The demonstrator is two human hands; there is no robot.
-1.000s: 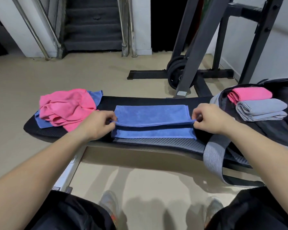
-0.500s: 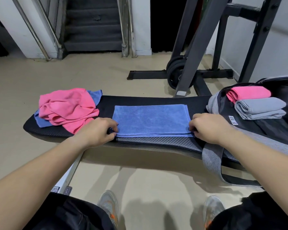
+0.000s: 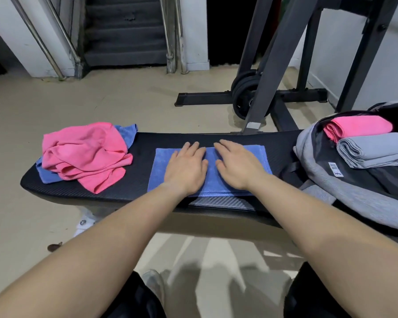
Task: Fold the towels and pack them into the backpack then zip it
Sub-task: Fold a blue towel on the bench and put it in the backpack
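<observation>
A folded blue towel lies flat in the middle of the black bench. My left hand and my right hand rest palm down on it side by side, fingers spread, holding nothing. At the right end an open grey backpack lies on the bench. Inside it sit a folded pink towel and a folded grey towel. A crumpled pink towel lies at the left end over another blue towel.
A dark steel rack with stacked weight plates stands on the floor behind the bench. Stairs with metal handrails rise at the back left. My shoes and knees show below the bench's near edge.
The blue towel's far layer came down onto the near layer, making a flat rectangle. Both hands let go of its side edges and moved to its middle, lying flat on top.
</observation>
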